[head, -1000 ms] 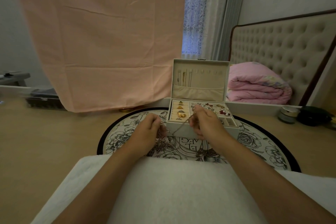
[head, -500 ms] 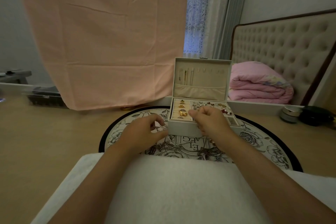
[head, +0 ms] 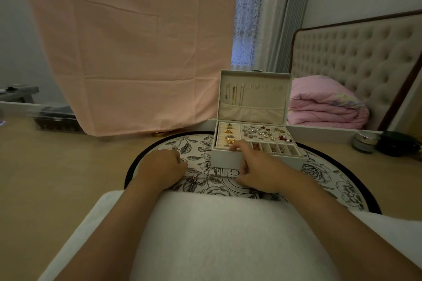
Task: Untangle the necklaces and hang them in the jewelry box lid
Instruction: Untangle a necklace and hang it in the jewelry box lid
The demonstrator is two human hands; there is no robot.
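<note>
Necklaces (head: 201, 178) — a thin tangled cluster lying on the round floral mat (head: 338, 187) at the centre of the frame, just below the front wall of the jewelry box (head: 226, 159). Long axis: roughly left–right across the picture, with a knot of links toward the left end and a straighter run of chain toward the right.

Left hand (head: 159, 166) sits at the left end, fingers curled under. Right hand (head: 258, 169) sits at the right end, fingers bent down toward the mat, one fingertip raised at the box's front rim. Whether either hand pinches the chain cannot be told, since the hands hide their own fingertips. The knot lies nearer the left hand.

Jewelry box lid (head: 253, 112) stands upright behind the tray, up-frame of the tangle. A few hung chains (head: 233, 96) occupy its left side; the hooks (head: 267, 86) to their right look free.

Judged step: teasing the tangle apart along its axis, the hands drawing outward before any strand is lifted up-frame to a free hook.

Surround: white cloth (head: 217, 235) in the lower frame, pink sheet (head: 137, 52) at upper left, folded quilt (head: 324, 107) at right.
</note>
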